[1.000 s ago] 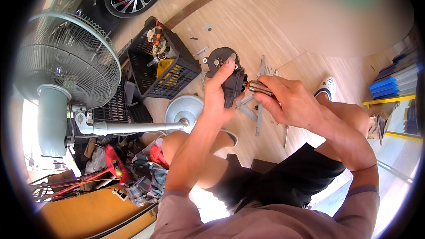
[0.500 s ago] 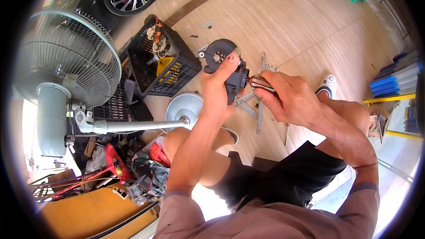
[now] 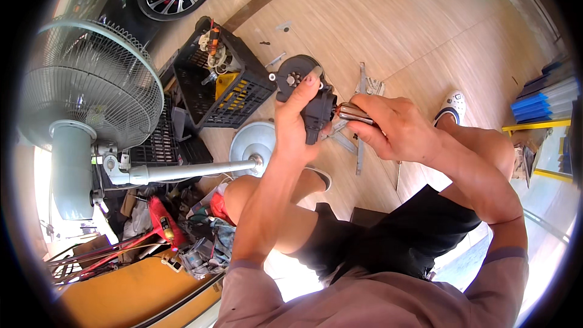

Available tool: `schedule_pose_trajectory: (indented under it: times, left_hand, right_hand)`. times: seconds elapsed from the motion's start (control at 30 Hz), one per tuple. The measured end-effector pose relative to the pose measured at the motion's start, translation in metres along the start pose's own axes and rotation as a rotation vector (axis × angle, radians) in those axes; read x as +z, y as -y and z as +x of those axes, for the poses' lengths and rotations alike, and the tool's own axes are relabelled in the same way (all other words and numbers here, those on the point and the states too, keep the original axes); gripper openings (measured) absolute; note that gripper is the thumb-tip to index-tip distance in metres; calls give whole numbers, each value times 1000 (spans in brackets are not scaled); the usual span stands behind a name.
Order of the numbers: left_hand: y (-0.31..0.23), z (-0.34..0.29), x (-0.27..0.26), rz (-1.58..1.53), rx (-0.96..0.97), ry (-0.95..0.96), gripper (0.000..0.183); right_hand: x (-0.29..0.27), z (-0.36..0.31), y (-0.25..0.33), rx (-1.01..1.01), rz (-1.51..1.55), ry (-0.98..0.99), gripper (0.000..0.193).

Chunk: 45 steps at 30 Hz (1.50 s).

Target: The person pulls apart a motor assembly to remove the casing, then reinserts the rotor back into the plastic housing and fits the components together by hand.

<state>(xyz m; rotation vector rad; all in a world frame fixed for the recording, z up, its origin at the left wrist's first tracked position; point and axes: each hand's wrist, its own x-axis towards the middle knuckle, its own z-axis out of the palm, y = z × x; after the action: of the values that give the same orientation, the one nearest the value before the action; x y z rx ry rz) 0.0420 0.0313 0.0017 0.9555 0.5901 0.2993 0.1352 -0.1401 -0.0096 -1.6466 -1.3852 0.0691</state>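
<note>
Left hand (image 3: pixel 293 126) gripping black housing (image 3: pixel 314 116), centre of frame. Right hand (image 3: pixel 401 129) pinching metal cylinder (image 3: pixel 354 113) just right of it — tip at housing's side, body outside. Parts look unjoined so far — whether tip is inside, can't tell.

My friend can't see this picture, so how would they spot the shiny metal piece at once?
From the big fan on the left, go right past the black crate to the left hand, which grips a black part. Just right of that part, the right hand pinches the metal piece. It's short, rounded and silvery, unlike the larger, dull black part beside it.
</note>
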Motion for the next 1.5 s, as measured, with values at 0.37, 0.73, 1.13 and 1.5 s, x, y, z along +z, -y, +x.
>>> schedule_pose_trajectory:
  times: [0.37, 0.73, 1.13, 1.5]
  left_hand:
    - [-5, 0, 2, 150, 227, 33, 26]
    - [-17, 5, -3, -82, -33, 100, 32]
    - [-25, 11, -1, -189, -107, 150, 33]
    - [-26, 12, -10, -285, -188, 235, 32]
  right_hand:
    - [8, 1, 3, 68, -18, -30, 24]
    - [0, 13, 14, -88, -129, -81, 29]
    - [-13, 19, 19, -72, -184, -107, 28]
    - [-14, 22, 27, -77, -159, -123, 25]
